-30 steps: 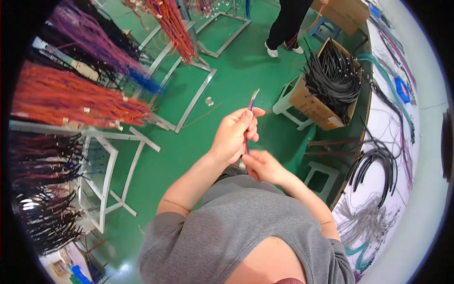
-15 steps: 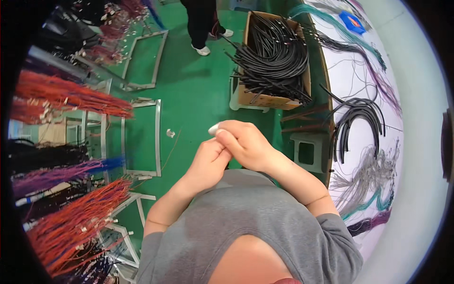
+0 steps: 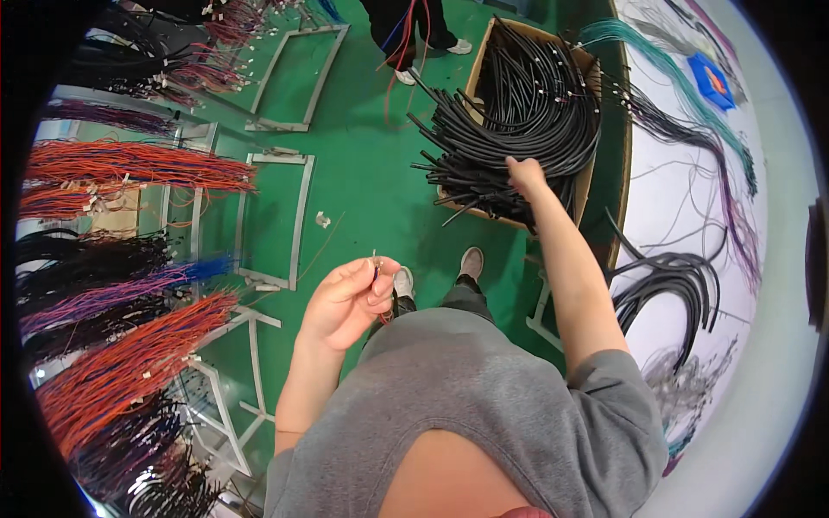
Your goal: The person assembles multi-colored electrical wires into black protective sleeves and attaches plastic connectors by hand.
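Observation:
My left hand (image 3: 352, 298) is raised in front of my body, thumb and fingertips pinched together. Between them are the ends of a few thin wires (image 3: 376, 271), dark purple and red, with small tips sticking up. My right arm stretches forward to the open carton (image 3: 473, 79). There my right hand (image 3: 528, 179) is at the heap of thick black cables (image 3: 518, 138), its thumb over the near curved lengths. Its other fingers are mostly hidden, so I cannot see whether they grip a cable.
Racks hung with orange wire bundles (image 3: 138, 164) and dark harnesses line the left. Metal frames (image 3: 302, 220) stand on the green floor (image 3: 363, 164). At the right, a white table (image 3: 665, 216) carries looped black tubing (image 3: 669, 289), teal wires and a blue box (image 3: 711, 80). Another person's legs (image 3: 406, 30) are ahead.
My hands were together before my body and have parted. The right reached forward to the cables in the carton; the left stayed near, now showing the pinched wires. The other person's legs shifted.

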The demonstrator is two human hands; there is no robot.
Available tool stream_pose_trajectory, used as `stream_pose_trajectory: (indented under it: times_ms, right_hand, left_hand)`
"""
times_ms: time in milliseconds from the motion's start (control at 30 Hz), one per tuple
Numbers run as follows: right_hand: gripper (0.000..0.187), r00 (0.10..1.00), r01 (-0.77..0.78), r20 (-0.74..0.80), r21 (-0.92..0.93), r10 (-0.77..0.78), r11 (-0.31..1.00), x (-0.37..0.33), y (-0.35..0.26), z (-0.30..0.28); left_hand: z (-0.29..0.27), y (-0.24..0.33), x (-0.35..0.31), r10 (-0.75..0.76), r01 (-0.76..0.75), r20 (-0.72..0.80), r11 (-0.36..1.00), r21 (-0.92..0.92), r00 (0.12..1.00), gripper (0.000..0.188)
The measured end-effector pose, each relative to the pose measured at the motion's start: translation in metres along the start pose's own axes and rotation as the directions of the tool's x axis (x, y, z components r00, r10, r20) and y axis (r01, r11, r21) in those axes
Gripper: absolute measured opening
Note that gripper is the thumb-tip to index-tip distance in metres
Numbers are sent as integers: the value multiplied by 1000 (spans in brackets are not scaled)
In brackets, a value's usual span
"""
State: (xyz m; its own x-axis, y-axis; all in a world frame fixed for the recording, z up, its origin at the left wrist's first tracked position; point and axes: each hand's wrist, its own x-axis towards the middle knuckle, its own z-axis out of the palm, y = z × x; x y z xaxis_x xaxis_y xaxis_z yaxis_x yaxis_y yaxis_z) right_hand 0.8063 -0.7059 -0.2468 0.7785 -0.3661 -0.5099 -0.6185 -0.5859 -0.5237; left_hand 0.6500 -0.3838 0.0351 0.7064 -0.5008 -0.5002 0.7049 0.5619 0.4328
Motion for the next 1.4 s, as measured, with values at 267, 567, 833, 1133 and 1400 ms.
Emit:
stream_pose_trajectory:
  times_ms: [267, 567, 833, 1133, 1400]
  right_hand:
    - [21, 773, -627, 534, 724, 343, 288, 16, -46, 47]
    - [13, 821, -527, 530, 847, -213, 78, -95, -78, -36]
    - [14, 833, -105, 137, 990, -536, 91, -300, -142, -126]
    - [16, 802, 117, -97, 993, -590, -5, -335, -164, -118]
    - [18, 761, 105, -38, 992, -648, 64, -350, -169, -104]
  left_hand:
    - [16, -15, -7, 186, -169, -214, 981, 96, 959, 23]
    - [30, -9, -6, 409, -266, -284, 863, 429, 867, 21]
    - [66, 2, 9, 426, -366, 26, 743, 561, 905, 18]
    - [62, -1, -16, 507, -478, 106, 692, 541, 855, 16]
    - [65, -8, -23, 589, -522, 125, 574, 631, 798, 15]
